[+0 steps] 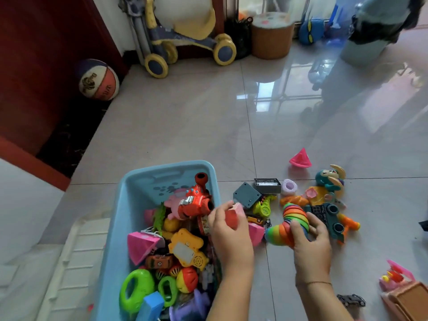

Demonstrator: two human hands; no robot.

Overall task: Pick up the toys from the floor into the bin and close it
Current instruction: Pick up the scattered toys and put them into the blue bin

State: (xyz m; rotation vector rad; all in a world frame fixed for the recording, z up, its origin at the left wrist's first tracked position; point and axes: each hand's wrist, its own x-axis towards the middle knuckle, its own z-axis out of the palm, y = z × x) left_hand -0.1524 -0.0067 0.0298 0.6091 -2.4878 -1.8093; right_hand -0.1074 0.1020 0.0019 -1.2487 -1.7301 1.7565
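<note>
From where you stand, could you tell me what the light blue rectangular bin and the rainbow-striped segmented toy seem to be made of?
Light blue rectangular bin: apparently moulded plastic, smooth and slightly glossy, with rounded rim and moulded wall recess. Rainbow-striped segmented toy, gripped by the right hand: probably hard plastic; its ribbed rings catch soft highlights.

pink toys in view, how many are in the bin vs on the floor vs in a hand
In the bin: 2, the pink pyramid and the pink fish
On the floor: 3, the cone, the block, the pink set
In a hand: 0, the left hand holds a red block, the right hand a rainbow slug
Total: 5
</note>
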